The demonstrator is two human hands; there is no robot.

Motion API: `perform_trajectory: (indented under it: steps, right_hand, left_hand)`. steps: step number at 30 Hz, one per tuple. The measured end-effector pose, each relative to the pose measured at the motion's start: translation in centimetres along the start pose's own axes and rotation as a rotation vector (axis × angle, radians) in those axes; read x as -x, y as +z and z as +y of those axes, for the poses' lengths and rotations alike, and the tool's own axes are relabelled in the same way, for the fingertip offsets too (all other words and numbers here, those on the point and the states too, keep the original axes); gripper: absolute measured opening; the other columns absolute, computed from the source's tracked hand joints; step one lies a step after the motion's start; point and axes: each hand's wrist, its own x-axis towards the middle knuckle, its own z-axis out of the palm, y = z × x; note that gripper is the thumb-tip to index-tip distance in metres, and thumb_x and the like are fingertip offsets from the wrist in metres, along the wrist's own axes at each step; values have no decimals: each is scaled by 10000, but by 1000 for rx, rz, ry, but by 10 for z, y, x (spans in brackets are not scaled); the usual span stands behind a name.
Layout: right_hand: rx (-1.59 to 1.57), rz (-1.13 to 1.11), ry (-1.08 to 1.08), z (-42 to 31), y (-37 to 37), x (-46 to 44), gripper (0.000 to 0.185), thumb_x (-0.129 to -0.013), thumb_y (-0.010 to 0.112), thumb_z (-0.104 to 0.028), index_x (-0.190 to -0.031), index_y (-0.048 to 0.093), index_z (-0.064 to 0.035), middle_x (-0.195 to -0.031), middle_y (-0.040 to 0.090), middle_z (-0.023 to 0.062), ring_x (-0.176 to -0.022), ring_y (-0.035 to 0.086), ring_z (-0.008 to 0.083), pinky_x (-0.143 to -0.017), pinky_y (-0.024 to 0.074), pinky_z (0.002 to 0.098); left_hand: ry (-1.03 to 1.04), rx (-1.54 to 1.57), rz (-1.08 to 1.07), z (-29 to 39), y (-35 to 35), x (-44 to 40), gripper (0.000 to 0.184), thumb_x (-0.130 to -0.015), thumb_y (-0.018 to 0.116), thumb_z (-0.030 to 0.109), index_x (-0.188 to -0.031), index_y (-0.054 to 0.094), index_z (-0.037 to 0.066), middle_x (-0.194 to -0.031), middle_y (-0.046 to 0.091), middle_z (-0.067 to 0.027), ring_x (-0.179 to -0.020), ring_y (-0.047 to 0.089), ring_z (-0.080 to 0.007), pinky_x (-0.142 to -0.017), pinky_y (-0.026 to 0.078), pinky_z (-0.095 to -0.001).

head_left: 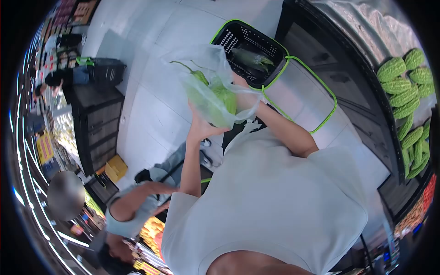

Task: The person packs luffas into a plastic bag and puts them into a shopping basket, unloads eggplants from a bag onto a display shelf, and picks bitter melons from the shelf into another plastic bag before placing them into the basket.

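Observation:
A clear plastic bag (188,85) holds green vegetables (222,98) with thin curved stems; they look like green peppers. My left hand (204,126) grips the lower left side of the bag, its thumb along the bottom. On the other side, my right hand (245,94) is closed on the bag, its fingers partly hidden by the plastic. Just beyond the hands is a black shopping basket (229,34) with a bright green rim. Inside it lies another clear bag (250,58) with something green in it.
The basket's green handle (333,103) is folded out to the right. A dark display stand (334,68) carries bitter melons (398,87) on the right. Close by on the left is another person (130,201). Further left stand a dark cabinet (98,119) and a cardboard box (116,168).

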Motion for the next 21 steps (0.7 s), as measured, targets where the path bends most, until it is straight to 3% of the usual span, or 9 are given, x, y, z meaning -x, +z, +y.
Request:
perform_trajectory:
  steps: [4, 6, 11, 13, 15, 17, 19, 21]
  right_hand:
    - [-48, 155, 32, 34, -19, -39, 474, -800, 683, -164, -1226, 516, -40, -1088, 633, 114, -1007, 600, 235, -879, 469, 343]
    - [-87, 223, 60, 44, -23, -54, 480, -801, 683, -161, -1232, 507, -41, -1100, 625, 112, -1016, 594, 230, -885, 467, 341]
    - [-184, 478, 162, 67, -10, -86, 495, -805, 681, -152, -1247, 486, -42, -1132, 603, 108, -1038, 580, 220, -899, 462, 336]
    - [-233, 613, 218, 77, 12, -96, 502, -806, 680, -148, -1253, 477, -43, -1145, 595, 107, -1047, 574, 215, -904, 460, 335]
    - [-260, 732, 289, 98, 37, -109, 508, -808, 680, -144, -1259, 469, -43, -1158, 586, 105, -1056, 568, 211, -910, 458, 333]
    - [-276, 818, 342, 122, 52, -124, 514, -809, 679, -141, -1265, 460, -43, -1170, 577, 104, -1065, 562, 207, -916, 456, 331]
    - [-329, 855, 367, 155, 55, -146, 521, -811, 678, -137, -1271, 452, -44, -1183, 569, 102, -1074, 556, 202, -922, 454, 329]
    - [-375, 899, 380, 192, 50, -162, 528, -812, 678, -133, -1277, 443, -44, -1196, 560, 101, -1083, 550, 198, -927, 451, 327]
  left_hand:
    - [129, 1, -129, 11, -27, -98, 1427, -408, 936, 256, -1441, -11, -11, -1400, 275, -187, -1318, 323, -309, -1094, 285, -410]
    - [196, -262, -341, 4, -40, -143, 1474, -403, 934, 269, -1451, -66, -4, -1448, 230, -203, -1361, 277, -310, -1122, 254, -406]
    - [315, -129, -821, -43, -64, -274, 1424, -401, 920, 282, -1457, 13, -20, -1453, 263, -197, -1370, 267, -319, -1135, 236, -403]
    - [395, -221, -938, -56, -69, -331, 1388, -410, 900, 296, -1457, 50, -32, -1445, 275, -214, -1350, 293, -351, -1135, 243, -410]
    - [490, -335, -1226, -63, -67, -367, 1384, -421, 876, 312, -1460, 31, -35, -1434, 278, -237, -1327, 316, -381, -1136, 246, -411]
    - [556, -309, -1268, -72, -50, -398, 1418, -388, 896, 303, -1460, 32, -36, -1444, 263, -259, -1353, 289, -373, -1136, 244, -410]
    - [583, -534, -1456, -87, -53, -426, 1391, -432, 874, 352, -1455, 21, -49, -1432, 256, -284, -1332, 308, -390, -1119, 272, -417]
    - [601, -642, -1509, -98, -38, -450, 1393, -446, 857, 366, -1457, -13, -37, -1412, 264, -295, -1313, 323, -402, -1097, 297, -428]
